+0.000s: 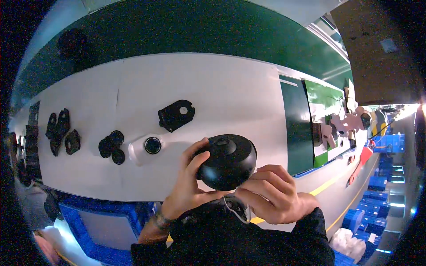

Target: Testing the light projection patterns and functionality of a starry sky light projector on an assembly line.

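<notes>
My left hand [191, 177] is wrapped around the left side of a round, glossy black housing [228, 164] with a small raised knob on top, held up over the front edge of the white work surface. My right hand [270, 195] is at the housing's lower right, fingers curled into a pinch; whatever is between the fingertips is hidden. Below the housing a thin white cable [230, 208] loops down near my right fingers. Beyond my hands lies a black bracket-like part [176, 115] with a round pale spot. To the left sits a black-rimmed round lens-like part [152, 145] beside clear plastic wrap [138, 150].
Farther left on the white sheet [88, 97] lie a cluster of black discs [112, 146] and several black moulded parts [60, 128]. A blue crate [97, 226] stands below the table edge at left. More blue bins [370, 208] and another person's arm [348, 122] appear at right.
</notes>
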`<state>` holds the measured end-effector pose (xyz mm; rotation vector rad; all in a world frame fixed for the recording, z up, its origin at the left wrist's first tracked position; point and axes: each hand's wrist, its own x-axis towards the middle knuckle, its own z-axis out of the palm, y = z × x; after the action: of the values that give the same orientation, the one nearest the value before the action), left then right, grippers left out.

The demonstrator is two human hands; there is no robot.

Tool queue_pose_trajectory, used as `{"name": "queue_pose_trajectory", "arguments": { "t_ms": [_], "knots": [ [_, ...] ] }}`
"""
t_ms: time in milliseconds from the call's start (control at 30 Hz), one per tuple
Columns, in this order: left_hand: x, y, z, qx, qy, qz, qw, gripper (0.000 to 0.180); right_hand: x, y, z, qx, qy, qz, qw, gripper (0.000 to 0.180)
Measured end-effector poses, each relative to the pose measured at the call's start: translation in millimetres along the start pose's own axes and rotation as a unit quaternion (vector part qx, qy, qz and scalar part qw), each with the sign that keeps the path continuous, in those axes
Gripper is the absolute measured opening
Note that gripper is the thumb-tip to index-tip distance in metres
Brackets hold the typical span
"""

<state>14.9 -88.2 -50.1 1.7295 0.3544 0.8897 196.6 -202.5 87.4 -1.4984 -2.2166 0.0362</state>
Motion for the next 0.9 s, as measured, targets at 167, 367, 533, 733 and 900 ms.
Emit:
{"name": "queue_pose_trajectory", "arguments": {
  "t_ms": [167, 367, 533, 733, 900],
  "knots": [
    [-1.4, -1.6, 1.2, -0.030, -0.001, -0.045, 0.999, 0.109, -8.2, 6.8, 4.8, 0.007, 0.005, 0.006, 1.000, 0.036],
    [13.3, 5.0, -12.9, 0.043, -0.031, 0.024, 0.998, 0.115, -15.3, 33.9, 35.4, 0.128, 0.051, 0.155, 0.978, 0.100],
    [37.1, 0.7, -28.1, 0.105, -0.049, 0.016, 0.993, 0.118, -7.4, 47.0, 46.1, 0.117, 0.079, 0.182, 0.973, 0.092],
    [61.0, -12.7, -37.0, 0.057, -0.103, -0.055, 0.991, 0.114, 9.0, 62.9, 44.0, 0.079, 0.125, 0.163, 0.975, 0.083],
    [62.2, -23.9, -45.3, 0.047, -0.116, -0.066, 0.990, 0.115, 14.3, 60.5, 46.6, 0.070, 0.130, 0.169, 0.975, 0.084]
  ]
}}
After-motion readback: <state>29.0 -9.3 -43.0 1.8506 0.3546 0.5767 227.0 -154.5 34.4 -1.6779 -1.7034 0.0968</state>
